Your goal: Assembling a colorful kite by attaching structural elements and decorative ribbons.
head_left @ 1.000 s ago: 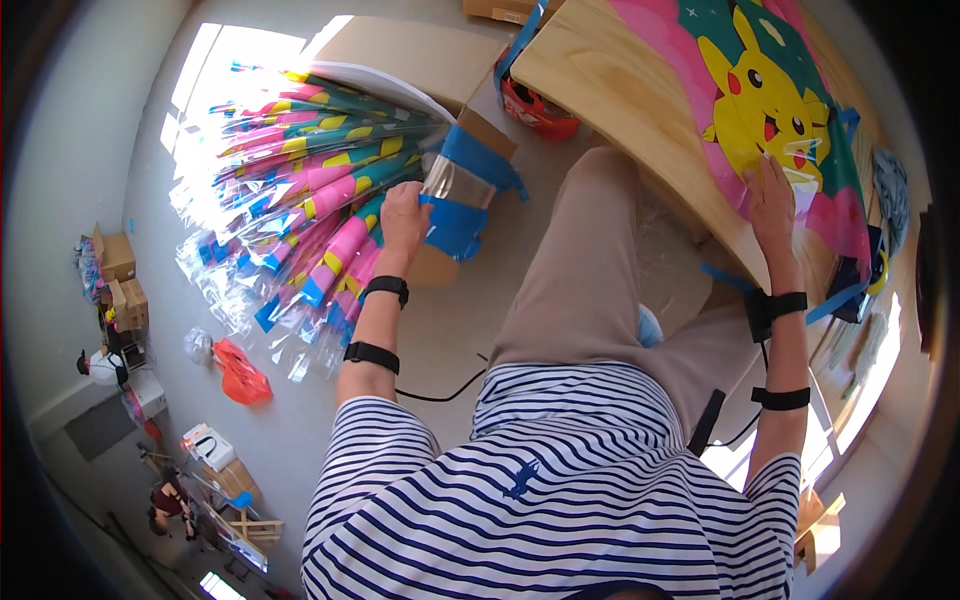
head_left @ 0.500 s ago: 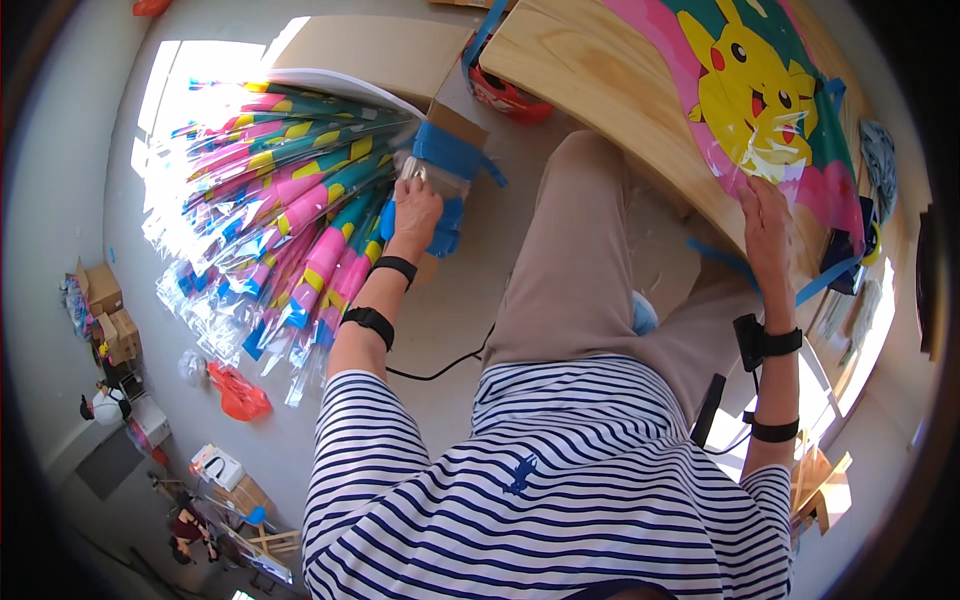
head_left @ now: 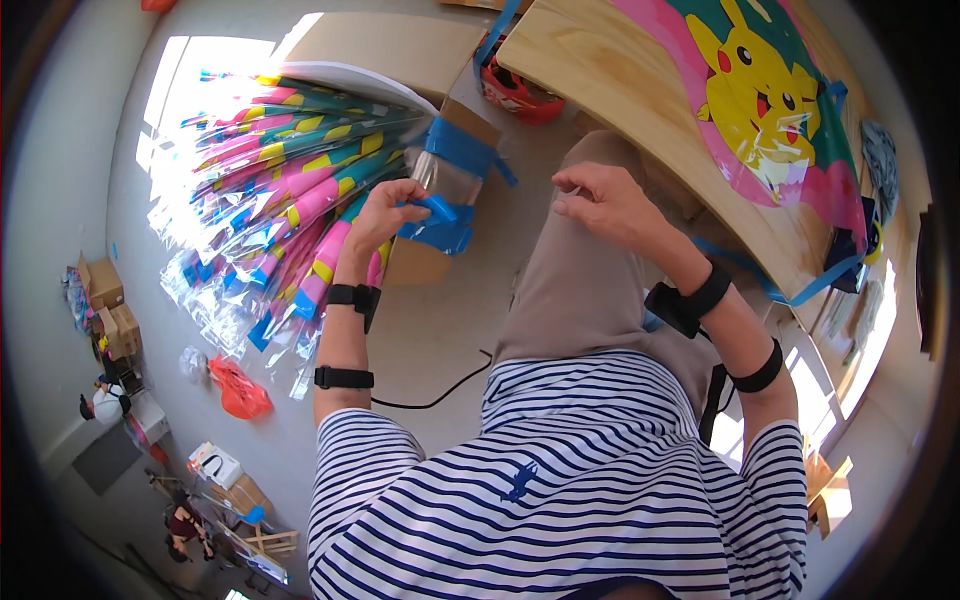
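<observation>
Blue-edged plastic packet (head_left: pixel 440 205) is pinched in the left hand (head_left: pixel 385 215), far left over the carton (head_left: pixel 395 45); the right hand (head_left: pixel 610 205) has been brought off the kite (head_left: pixel 770 100), loosely curled, empty.

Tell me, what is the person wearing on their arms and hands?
Both hands are bare, no gloves. The left hand has two black bands on its forearm: one at the wrist, one higher up. The right hand has the same, with a boxy black piece on the wrist band. The shirt sleeves are short, striped white and dark blue.
</observation>
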{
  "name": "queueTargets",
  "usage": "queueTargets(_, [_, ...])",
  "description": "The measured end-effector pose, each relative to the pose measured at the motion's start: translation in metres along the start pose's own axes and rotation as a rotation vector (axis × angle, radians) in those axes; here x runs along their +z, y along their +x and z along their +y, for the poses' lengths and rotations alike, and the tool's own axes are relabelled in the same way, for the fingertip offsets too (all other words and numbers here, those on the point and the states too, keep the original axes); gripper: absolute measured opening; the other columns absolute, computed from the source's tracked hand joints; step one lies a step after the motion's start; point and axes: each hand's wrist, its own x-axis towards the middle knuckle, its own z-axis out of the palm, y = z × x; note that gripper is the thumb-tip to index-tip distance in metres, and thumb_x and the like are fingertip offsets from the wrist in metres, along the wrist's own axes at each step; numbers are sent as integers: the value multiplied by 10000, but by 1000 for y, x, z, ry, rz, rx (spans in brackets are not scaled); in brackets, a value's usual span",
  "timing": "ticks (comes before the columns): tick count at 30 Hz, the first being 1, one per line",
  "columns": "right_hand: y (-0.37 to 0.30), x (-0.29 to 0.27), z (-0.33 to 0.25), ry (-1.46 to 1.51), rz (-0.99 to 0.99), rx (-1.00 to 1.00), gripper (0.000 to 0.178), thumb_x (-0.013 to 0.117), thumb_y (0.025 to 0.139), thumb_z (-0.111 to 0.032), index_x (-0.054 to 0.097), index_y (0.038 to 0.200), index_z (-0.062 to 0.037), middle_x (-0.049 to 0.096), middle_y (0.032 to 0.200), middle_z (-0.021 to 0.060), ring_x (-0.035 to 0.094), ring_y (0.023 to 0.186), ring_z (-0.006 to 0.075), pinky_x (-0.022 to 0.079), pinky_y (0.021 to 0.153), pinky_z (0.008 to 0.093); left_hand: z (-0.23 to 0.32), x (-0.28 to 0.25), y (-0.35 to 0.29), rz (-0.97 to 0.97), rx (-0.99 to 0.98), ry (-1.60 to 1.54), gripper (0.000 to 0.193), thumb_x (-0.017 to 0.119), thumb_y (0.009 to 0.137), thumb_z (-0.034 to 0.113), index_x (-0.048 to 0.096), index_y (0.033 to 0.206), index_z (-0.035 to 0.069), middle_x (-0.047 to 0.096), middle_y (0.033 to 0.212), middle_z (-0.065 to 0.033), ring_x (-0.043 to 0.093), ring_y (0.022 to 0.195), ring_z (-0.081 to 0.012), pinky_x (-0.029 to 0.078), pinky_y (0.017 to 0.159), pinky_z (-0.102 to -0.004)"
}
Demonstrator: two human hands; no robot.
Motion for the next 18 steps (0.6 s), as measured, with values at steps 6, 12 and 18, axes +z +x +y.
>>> queueTargets(6, [56,84,2,-172,5,-297,625,757,781,-251,567,1317,6,600,1258,185,629,975,283,505,855,358,6,-3,-12,-98,10,20,126,684,780,-3,659,897,37,624,850,13,571,837,-101,456,789,-267])
queueTargets(12, [74,134,-2,-68,-140,-23,405,739,723,-242,709,1057,-14,682,1003,223,671,896,368,531,805,412,-1,-1,-17,-113,57,39,163,708,758,-8,659,911,24,621,862,8,575,874,-112,458,812,-278])
queueTargets(18, [65,131,-22,-14,-134,86,218,666,692,-179,728,806,-3,665,762,237,677,782,399,534,723,450,-44,14,-9,111,116,398,295,777,645,16,687,923,52,671,860,-75,635,880,-240,488,803,-347])
